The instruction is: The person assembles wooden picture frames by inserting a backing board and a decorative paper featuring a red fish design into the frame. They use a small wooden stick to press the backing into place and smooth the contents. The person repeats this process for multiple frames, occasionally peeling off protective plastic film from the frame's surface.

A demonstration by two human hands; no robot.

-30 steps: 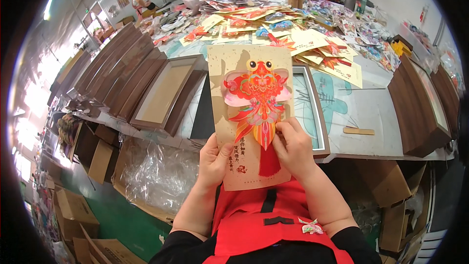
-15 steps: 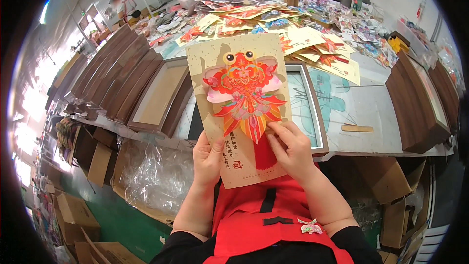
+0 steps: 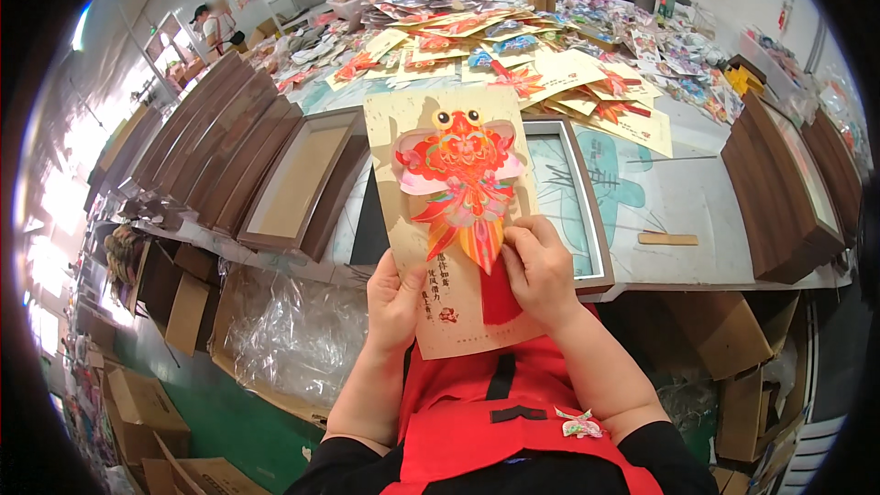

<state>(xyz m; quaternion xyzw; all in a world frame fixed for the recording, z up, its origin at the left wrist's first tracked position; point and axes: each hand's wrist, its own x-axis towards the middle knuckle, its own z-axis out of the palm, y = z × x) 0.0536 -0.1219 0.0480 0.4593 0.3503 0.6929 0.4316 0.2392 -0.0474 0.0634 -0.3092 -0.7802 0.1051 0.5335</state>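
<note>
I hold up a cream card [image 3: 394, 220] carrying a red and orange paper goldfish [image 3: 461, 165] with bulging eyes and pink fins. A red tassel [image 3: 500, 298] hangs below its tail. My left hand [image 3: 394, 304] grips the card's lower left edge, thumb in front and fingers behind. On the right side, my right hand [image 3: 541, 270] is closed at the card, its fingertips by the tail tip and the top of the tassel. Behind the card, an open brown frame [image 3: 591, 211] with a white inner edge lies on the table, partly hidden.
Brown frames [image 3: 206, 147] stand in a row at left, and more frames [image 3: 784, 192] stand at right. Similar cards [image 3: 559, 73] are piled at the back. A flat wooden stick [image 3: 667, 239] lies on the table. A cardboard box [image 3: 220, 339] with clear plastic sits below. Another person [image 3: 220, 29] is far left.
The card has dropped slightly and its top has swung a little to the right and tilted toward me. My right hand has shifted slightly left and down beside the tail. The distant person has turned or moved.
</note>
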